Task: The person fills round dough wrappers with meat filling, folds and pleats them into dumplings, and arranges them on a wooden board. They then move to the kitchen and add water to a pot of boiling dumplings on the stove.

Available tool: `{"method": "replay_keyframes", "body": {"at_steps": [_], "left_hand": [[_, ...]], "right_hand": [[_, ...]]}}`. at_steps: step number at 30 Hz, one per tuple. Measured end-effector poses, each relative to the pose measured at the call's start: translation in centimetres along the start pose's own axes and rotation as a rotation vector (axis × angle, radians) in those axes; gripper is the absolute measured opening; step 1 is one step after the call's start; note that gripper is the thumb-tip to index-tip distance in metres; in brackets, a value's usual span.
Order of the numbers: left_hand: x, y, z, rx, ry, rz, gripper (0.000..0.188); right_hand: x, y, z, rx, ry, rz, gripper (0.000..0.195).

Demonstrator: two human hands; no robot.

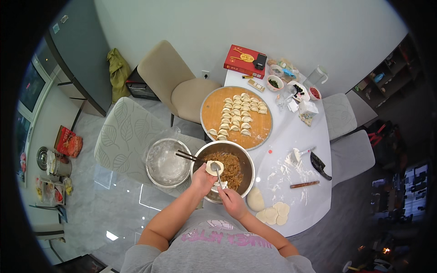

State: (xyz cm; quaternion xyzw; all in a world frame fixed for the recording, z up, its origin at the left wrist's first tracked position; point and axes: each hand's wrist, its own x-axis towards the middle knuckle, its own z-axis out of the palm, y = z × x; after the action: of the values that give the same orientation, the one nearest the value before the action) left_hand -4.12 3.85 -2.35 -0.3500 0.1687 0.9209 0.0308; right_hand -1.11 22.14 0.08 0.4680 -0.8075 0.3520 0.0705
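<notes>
My left hand (pixel 202 180) holds a round dumpling wrapper (pixel 211 169) over the left part of a steel bowl (pixel 251 170). In my right hand (pixel 232 202) is a metal spoon (pixel 219 176), its bowl end resting on the wrapper. Brown minced filling (pixel 232 167) fills the bottom of the steel bowl. Dark chopsticks (pixel 186 154) lean across that bowl's left rim. Just beyond stands a round wooden board (pixel 261 133) with rows of folded dumplings (pixel 235 112). A lump of dough (pixel 255 199) and several flat wrappers (pixel 272 214) lie on the table to the right.
A floury metal basin (pixel 168 163) sits on the patterned chair (pixel 119 136) at left. On the white table (pixel 310 211) are a rolling pin (pixel 304 184), a black-covered knife or cleaver (pixel 319 166), scattered flour, small bowls, a glass pitcher (pixel 315 76) and a red box (pixel 244 61).
</notes>
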Motion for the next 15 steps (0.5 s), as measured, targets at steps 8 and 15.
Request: {"method": "replay_keyframes", "body": {"at_steps": [8,15], "left_hand": [[0.1,0.9,-1.3,0.084,-0.02,0.009,0.046],[-1.1,3.0,-2.8,0.092,-0.023,0.093,0.044]], "right_hand": [[1.4,-2.2,-1.8,0.448,0.508,0.443,0.024],[0.0,3.5,-0.4,0.097,0.198,0.286,0.019]]}}
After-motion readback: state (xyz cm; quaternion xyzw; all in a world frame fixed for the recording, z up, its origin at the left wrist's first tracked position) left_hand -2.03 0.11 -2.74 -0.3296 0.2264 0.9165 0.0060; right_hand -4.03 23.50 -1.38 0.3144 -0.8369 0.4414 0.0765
